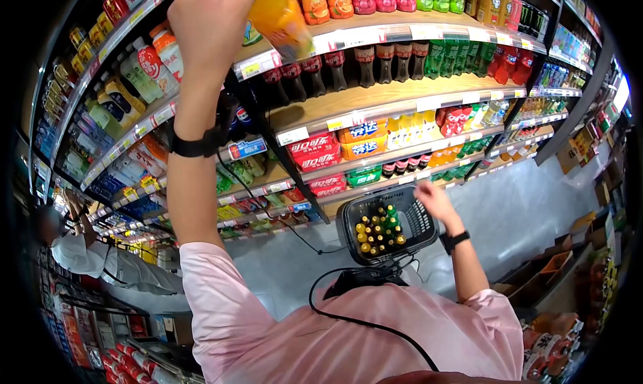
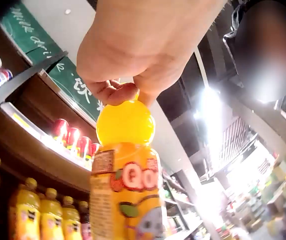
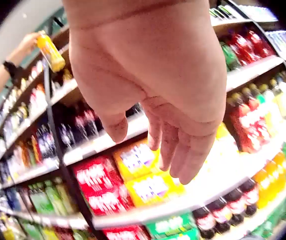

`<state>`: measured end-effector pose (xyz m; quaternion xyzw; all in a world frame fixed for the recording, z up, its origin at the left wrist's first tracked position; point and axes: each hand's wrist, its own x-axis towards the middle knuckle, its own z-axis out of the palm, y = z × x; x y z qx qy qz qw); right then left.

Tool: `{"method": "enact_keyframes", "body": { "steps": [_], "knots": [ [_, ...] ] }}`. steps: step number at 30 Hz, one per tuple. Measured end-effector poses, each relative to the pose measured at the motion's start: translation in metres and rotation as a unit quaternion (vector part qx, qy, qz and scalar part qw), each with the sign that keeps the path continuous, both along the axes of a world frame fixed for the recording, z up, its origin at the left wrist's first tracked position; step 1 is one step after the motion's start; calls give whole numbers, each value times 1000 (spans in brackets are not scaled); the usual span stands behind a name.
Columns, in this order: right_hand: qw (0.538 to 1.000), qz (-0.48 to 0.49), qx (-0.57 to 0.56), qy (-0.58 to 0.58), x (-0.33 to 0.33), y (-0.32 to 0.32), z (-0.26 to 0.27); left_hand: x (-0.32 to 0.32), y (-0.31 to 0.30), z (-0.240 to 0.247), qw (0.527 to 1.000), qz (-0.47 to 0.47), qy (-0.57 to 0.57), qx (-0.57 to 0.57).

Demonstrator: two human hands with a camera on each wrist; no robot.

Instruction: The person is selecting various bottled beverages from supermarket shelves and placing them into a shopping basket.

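An orange drink bottle with a "Qoo" label (image 2: 128, 190) hangs upright from my left hand (image 2: 143, 50), whose fingers pinch it at the cap. In the head view the left hand (image 1: 211, 25) is raised at the upper shelf, the bottle (image 1: 278, 19) tilted in front of the shelf edge. My right hand (image 1: 434, 200) hovers by the right rim of a dark basket (image 1: 423, 226) that holds many yellow-capped bottles and a few green ones. The right wrist view shows the right hand (image 3: 153, 80) with relaxed, slightly bent fingers and nothing in them.
Shelves of bottled drinks (image 1: 385, 66) and boxed packs (image 1: 315, 153) curve around the front and left. A person in a white top (image 1: 74, 253) stands at the far left. Cartons (image 1: 556, 263) line the right side of the aisle. A black cable (image 1: 321, 252) runs across my front.
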<state>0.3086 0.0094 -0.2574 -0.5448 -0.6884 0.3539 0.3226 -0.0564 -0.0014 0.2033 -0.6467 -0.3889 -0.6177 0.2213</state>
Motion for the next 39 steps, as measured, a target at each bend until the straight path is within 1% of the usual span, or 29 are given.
{"method": "enact_keyframes", "body": {
  "steps": [1, 2, 3, 4, 5, 6, 8, 9, 10, 12, 13, 14, 15, 16, 17, 18, 19, 21, 22, 24, 25, 29, 31, 34, 36, 38, 39],
  "knots": [
    [995, 14, 33, 89, -25, 3, 47, 10, -8, -4, 988, -118, -74, -65],
    [978, 84, 49, 187, -43, 12, 74, 12, -8, -11, 978, -163, -79, -106],
    [944, 126, -26, 303, -64, -1, 124, 9, 3, -26, 963, -213, -81, -145],
    [902, 193, -68, 380, -73, -5, 148, 7, 15, -41, 944, -262, -82, -184],
    [844, 262, -92, 458, -85, -14, 171, 17, 14, -52, 923, -290, -95, -234],
    [826, 282, -104, 476, -96, -24, 185, 22, 14, -68, 913, -289, -101, -270],
    [773, 296, -131, 546, -116, -41, 179, 36, 13, -95, 862, -360, -168, -314],
    [760, 315, -149, 549, -122, -46, 174, 40, 8, -104, 870, -337, -153, -325],
    [764, 292, -148, 556, -128, -57, 176, 37, 21, -120, 881, -339, -127, -303],
    [789, 232, -129, 554, -133, -62, 168, 38, 28, -133, 892, -300, -128, -312],
    [799, 206, -115, 553, -133, -66, 163, 38, 29, -141, 891, -299, -130, -314],
    [799, 205, -118, 552, -132, -71, 157, 39, 29, -149, 888, -287, -137, -333],
    [789, 208, -130, 564, -131, -76, 152, 40, 30, -156, 884, -274, -145, -351],
    [777, 209, -140, 577, -130, -82, 147, 41, 28, -164, 885, -289, -146, -336],
    [770, 200, -149, 587, -131, -89, 146, 41, 22, -166, 853, -322, -179, -371],
    [759, 217, -166, 591, -130, -91, 137, 40, 18, -167, 817, -353, -212, -404],
    [740, 227, -185, 606, -130, -95, 135, 41, 19, -175, 814, -354, -213, -408],
    [691, 251, -207, 645, -133, -102, 139, 42, 21, -192, 760, -470, -274, -356],
    [691, 248, -207, 646, -134, -103, 139, 44, 22, -197, 758, -471, -275, -358],
    [700, 247, -204, 638, -136, -106, 139, 49, 20, -202, 721, -531, -295, -333],
    [709, 242, -200, 631, -136, -108, 140, 50, 18, -202, 707, -540, -309, -337],
    [701, 253, -202, 635, -135, -111, 139, 50, 21, -202, 706, -545, -292, -346],
    [690, 266, -210, 639, -135, -110, 139, 51, 23, -202, 702, -551, -295, -342],
    [695, 265, -209, 635, -135, -107, 139, 52, 24, -201, 693, -558, -298, -345],
    [694, 267, -207, 636, -135, -107, 139, 52, 23, -199, 697, -554, -289, -351],
    [733, 258, -195, 599, -134, -107, 140, 52, 22, -198, 700, -551, -281, -357],
    [732, 257, -195, 600, -133, -107, 141, 53, 22, -197, 702, -547, -277, -361]
  ]
}}
